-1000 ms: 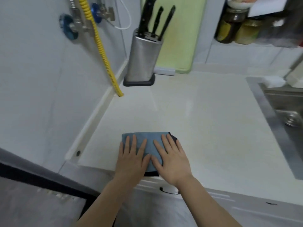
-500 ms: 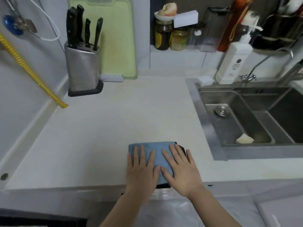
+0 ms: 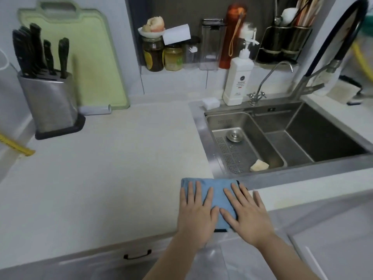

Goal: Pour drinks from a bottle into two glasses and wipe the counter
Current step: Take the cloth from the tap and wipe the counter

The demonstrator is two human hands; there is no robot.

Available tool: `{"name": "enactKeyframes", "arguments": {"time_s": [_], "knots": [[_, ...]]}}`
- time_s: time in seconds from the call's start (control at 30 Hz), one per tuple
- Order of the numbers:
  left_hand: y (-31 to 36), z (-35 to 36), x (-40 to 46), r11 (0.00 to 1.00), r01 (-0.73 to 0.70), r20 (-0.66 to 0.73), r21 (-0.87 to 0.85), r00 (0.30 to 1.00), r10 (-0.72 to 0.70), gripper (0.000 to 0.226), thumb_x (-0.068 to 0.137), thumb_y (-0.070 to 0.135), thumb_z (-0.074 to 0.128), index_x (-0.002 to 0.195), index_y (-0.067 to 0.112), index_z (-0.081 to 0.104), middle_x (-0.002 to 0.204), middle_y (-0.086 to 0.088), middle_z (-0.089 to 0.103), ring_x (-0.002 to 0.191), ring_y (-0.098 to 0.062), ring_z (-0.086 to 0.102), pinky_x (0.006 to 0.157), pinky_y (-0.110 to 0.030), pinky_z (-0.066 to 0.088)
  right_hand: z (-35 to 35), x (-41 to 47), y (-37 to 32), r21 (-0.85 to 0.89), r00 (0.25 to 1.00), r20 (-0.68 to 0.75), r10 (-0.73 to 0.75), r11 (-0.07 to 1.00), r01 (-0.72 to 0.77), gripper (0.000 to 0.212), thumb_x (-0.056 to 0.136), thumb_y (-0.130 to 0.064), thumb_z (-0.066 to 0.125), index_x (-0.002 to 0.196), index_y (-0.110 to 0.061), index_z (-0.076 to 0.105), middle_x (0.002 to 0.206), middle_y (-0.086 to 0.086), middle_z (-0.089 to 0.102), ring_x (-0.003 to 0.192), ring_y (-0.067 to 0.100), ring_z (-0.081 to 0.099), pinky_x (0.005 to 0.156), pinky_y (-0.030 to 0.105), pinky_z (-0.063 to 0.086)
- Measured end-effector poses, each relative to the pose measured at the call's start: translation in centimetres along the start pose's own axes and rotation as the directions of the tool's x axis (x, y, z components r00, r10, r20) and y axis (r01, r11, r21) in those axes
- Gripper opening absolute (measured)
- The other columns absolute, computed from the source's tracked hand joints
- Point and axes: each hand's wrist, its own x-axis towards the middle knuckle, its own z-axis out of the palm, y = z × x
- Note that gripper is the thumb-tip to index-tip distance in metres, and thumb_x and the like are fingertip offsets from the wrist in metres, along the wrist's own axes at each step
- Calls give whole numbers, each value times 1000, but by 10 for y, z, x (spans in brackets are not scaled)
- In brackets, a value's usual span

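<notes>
Pressing flat on a blue cloth (image 3: 217,196), the left hand (image 3: 196,213) and right hand (image 3: 247,214) are lying side by side with fingers spread, each grip released and clenching nothing. The cloth is folded into a rough rectangle, soft and slightly fuzzy, with a dark edge showing at its right corner and along its near side. It is sitting at the front edge of the counter (image 3: 105,178), just before the near left corner of the sink (image 3: 343,160), its far right corner almost touching the steel rim.

The counter is pale, speckled and matte, running left from the sink. Well left of the sink, a steel knife block (image 3: 49,102) is standing on a black base against the wall, with a light green cutting board (image 3: 90,57) leaning behind it. In the sink's left basin a perforated tray is holding a pale scrap (image 3: 259,165). Behind the sink a white pump bottle (image 3: 238,79) is standing beside a small tap (image 3: 268,81), and a black-hosed faucet (image 3: 331,55) is arching over the right side. Above the sink, a recessed shelf is holding jars (image 3: 162,55) and an orange bottle (image 3: 230,37).
</notes>
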Motion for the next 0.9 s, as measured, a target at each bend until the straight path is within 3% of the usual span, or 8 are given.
{"name": "enactKeyframes", "arguments": {"time_s": [0.1, 0.23, 0.3, 0.4, 0.53, 0.67, 0.73, 0.9], "knots": [[7, 1, 3, 999, -50, 33, 19, 998, 49, 64, 94, 56, 4, 151, 27, 4, 159, -13, -3, 145, -34, -9, 111, -53, -19, -3, -7, 11, 8, 1000, 26, 11, 1000, -11, 80, 74, -76, -12, 144, -38, -11, 150, -16, -19, 137, 6, -25, 115, 40, -14], [-1, -11, -4, 988, -136, 47, 72, 990, 133, 65, 89, 61, 21, 135, 27, 52, 141, -15, 49, 131, -34, 45, 106, -54, 34, -10, -13, 17, 32, 995, 98, -20, 999, 17, 83, 78, -78, 5, 148, -36, -5, 154, -14, -16, 143, 9, -19, 116, 44, -10], [-9, -13, -7, 981, -188, 62, 51, 981, 185, 66, 88, 66, 25, 138, 30, 47, 147, -13, 40, 136, -32, 38, 111, -47, 27, -13, -17, 19, 37, 992, 118, -42, 999, 38, 83, 80, -78, 18, 148, -36, -2, 157, -11, -12, 145, 11, -15, 116, 46, -8], [-16, -7, -12, 976, -219, 125, 8, 968, 216, 72, 89, 67, 29, 150, 32, 13, 160, -7, 5, 147, -25, 1, 118, -38, -1, -13, -23, 19, 33, 994, 98, -57, 998, 54, 81, 83, -71, 37, 149, -37, 5, 159, -11, -3, 146, 13, -6, 116, 47, -1], [-14, -12, -23, 979, -202, 136, 20, 971, 198, 67, 93, 49, 42, 150, 34, 10, 159, 1, 11, 145, -20, 11, 115, -34, 13, -14, -35, 14, 26, 998, -16, -67, 997, 68, 65, 85, -42, 59, 143, -34, 31, 152, -6, 30, 140, 22, 25, 113, 44, 17], [-2, -22, -31, 978, -169, 112, 121, 981, 156, 60, 92, 18, 49, 145, 26, 22, 143, -3, 37, 128, -24, 34, 100, -34, 29, -16, -51, 3, 88, 982, -186, -24, 995, 41, 53, 59, -23, 84, 108, -29, 66, 108, -6, 67, 97, 24, 62, 82, 36, 49], [7, -27, -37, 977, -150, 133, 153, 983, 130, 56, 92, 12, 46, 143, 21, 25, 133, -7, 43, 120, -27, 40, 95, -35, 31, -20, -57, 2, 84, 982, -187, -24, 996, 40, 43, 64, -18, 78, 104, -30, 67, 102, -7, 66, 90, 23, 62, 82, 34, 47], [8, -40, -49, 989, -98, 107, 112, 991, 86, 48, 91, 18, 45, 137, 22, 35, 123, 0, 54, 112, -22, 47, 91, -31, 29, -31, -72, 23, 92, 998, -2, -63, 994, 63, 35, 82, -32, 55, 117, -33, 53, 115, -12, 59, 111, 16, 49, 100, 26, 24]]}}
